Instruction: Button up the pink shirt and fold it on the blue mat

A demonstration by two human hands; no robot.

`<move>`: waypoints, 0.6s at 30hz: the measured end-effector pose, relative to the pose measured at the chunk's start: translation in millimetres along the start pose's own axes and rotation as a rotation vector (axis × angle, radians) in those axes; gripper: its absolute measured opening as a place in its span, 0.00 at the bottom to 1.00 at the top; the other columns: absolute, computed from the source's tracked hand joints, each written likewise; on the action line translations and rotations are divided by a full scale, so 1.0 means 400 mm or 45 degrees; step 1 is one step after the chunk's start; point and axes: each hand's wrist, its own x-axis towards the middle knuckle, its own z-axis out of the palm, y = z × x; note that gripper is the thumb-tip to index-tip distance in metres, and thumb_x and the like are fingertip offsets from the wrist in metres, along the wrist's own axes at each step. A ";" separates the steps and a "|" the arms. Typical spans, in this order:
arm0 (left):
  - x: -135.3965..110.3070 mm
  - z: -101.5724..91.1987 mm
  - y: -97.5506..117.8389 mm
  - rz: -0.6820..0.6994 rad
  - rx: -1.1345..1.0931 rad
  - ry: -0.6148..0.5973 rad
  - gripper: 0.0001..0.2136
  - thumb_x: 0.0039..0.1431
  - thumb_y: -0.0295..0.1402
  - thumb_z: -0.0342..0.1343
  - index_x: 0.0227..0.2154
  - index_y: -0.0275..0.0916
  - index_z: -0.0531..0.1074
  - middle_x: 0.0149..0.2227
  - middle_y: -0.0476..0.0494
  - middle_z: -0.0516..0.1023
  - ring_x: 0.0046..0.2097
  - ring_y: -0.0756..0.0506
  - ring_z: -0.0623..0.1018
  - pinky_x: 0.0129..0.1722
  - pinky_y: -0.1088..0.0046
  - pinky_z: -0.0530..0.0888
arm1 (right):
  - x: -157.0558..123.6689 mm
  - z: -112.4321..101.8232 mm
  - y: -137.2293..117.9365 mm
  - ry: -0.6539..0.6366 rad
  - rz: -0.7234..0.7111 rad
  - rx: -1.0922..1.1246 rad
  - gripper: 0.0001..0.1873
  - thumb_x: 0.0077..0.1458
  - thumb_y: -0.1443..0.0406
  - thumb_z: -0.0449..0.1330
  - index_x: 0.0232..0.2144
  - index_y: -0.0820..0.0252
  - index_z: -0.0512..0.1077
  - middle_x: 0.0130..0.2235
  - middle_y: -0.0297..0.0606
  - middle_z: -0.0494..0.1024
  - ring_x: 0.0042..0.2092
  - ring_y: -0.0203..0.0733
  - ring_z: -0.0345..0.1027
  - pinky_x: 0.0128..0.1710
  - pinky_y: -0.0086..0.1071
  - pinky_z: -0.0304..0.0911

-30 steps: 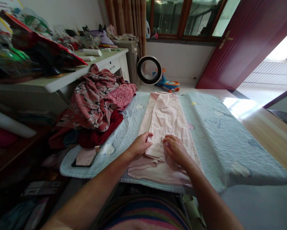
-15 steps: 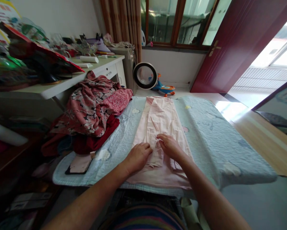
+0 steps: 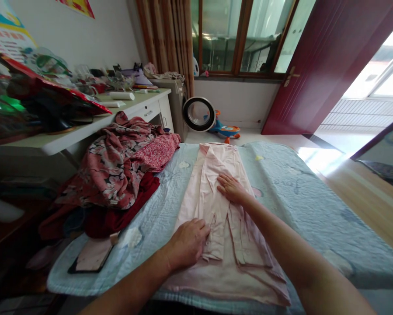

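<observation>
- Your left hand (image 3: 187, 243) lies palm down, fingers loosely curled, on the near left part of the pink garment (image 3: 216, 210); it presses the cloth and grips nothing.
- Your right hand (image 3: 231, 188) lies flat and open farther up the same garment, fingers spread toward the left, palm on the cloth.
- The pink garment lies lengthwise down the middle of the light blue quilt (image 3: 291, 197), its long sides folded in toward a centre strip; the near end reaches almost to the quilt's near edge.
- Between your two hands the folded panels overlap, with loose edges showing near your left hand.
- To the left, touching the quilt's edge: a heap of floral and red clothes (image 3: 117, 170). A phone in a pale case (image 3: 91, 258) lies on the near left corner of the quilt.
- Farther left: a white table (image 3: 85, 127) crowded with small objects. Beyond the quilt: a round fan (image 3: 199, 114), a toy ride-on (image 3: 227, 129), a dark red door (image 3: 321, 65).
- Risk, judged: the cloth looks thin, so an uneven push from the right hand could drag the top layer and open the fold.
- Risk, judged: the near end sits close to the quilt's edge; a pull toward you could slide it off.
- Risk, judged: the clothes heap is near enough for a sweeping left arm to snag it.
</observation>
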 end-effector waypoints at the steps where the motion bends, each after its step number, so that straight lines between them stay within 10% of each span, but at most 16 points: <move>1: 0.003 -0.006 -0.006 0.007 -0.027 -0.019 0.11 0.50 0.25 0.52 0.38 0.41 0.69 0.43 0.43 0.74 0.44 0.42 0.73 0.44 0.66 0.72 | 0.015 0.000 0.010 0.007 0.018 -0.012 0.27 0.67 0.56 0.46 0.63 0.61 0.62 0.67 0.45 0.58 0.68 0.48 0.47 0.65 0.46 0.45; 6: 0.065 -0.049 -0.056 -0.002 -0.173 -0.165 0.07 0.54 0.28 0.52 0.35 0.41 0.71 0.38 0.46 0.76 0.40 0.44 0.75 0.40 0.70 0.72 | 0.092 -0.010 0.008 0.133 0.103 -0.018 0.26 0.66 0.59 0.47 0.62 0.64 0.61 0.67 0.48 0.58 0.68 0.46 0.48 0.66 0.41 0.44; 12: 0.179 -0.058 -0.095 -0.054 0.043 0.132 0.09 0.58 0.27 0.49 0.39 0.39 0.72 0.45 0.39 0.74 0.48 0.41 0.73 0.48 0.64 0.71 | 0.173 -0.025 -0.022 -0.004 0.098 0.011 0.21 0.61 0.59 0.54 0.54 0.60 0.70 0.60 0.47 0.70 0.61 0.47 0.61 0.60 0.39 0.54; 18: 0.226 -0.068 -0.144 0.011 -0.119 -0.082 0.08 0.51 0.28 0.54 0.35 0.39 0.73 0.39 0.43 0.76 0.42 0.43 0.75 0.40 0.69 0.72 | 0.232 -0.014 -0.020 0.149 0.224 0.051 0.21 0.64 0.63 0.48 0.56 0.61 0.67 0.61 0.46 0.68 0.61 0.45 0.60 0.59 0.37 0.55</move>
